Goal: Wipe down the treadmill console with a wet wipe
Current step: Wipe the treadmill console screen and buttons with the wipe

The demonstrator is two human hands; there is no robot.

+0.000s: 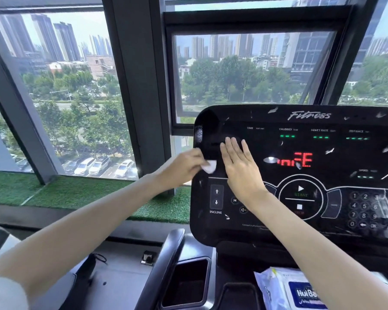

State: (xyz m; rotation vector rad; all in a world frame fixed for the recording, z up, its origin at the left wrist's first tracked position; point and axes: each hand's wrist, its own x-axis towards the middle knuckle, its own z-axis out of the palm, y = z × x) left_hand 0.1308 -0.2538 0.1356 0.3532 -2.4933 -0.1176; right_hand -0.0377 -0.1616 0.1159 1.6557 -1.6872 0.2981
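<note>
Item, treadmill console (pixel 323 220): I see a glossy black panel, lit, red characters at centre, green dashes under the readouts, pale flecks and smears scattered over its right and upper face. Item, wet wipe (pixel 210 167): a small white wad, touching the console's left edge, level with the red display. Item, my left hand (pixel 184 165): fingers closed on the wipe, pinching it, only a little of the white showing past them. Item, my right hand (pixel 238 163): fingers straight and together, palm laid flat on the console just beside the wipe, holding nothing. Item, wipe packet (pixel 289 289): blue-and-white, lying on the tray below the console, under my right forearm. Item, cup well (pixel 185 285): dark, lower left of the console, contents not discernible. Progress, by my judgement: early, since the flecks across the right side look untouched. Risks, as I judge them: the flat right palm lies close above the incline arrows (pixel 216 196) and left of the start button (pixel 300 191), so a slide or press could wake the belt or change a setting; the bunched wipe offers little surface and may only drag grime; excess moisture could seep around the keys; my forearm could knock the packet off its tray.
</note>
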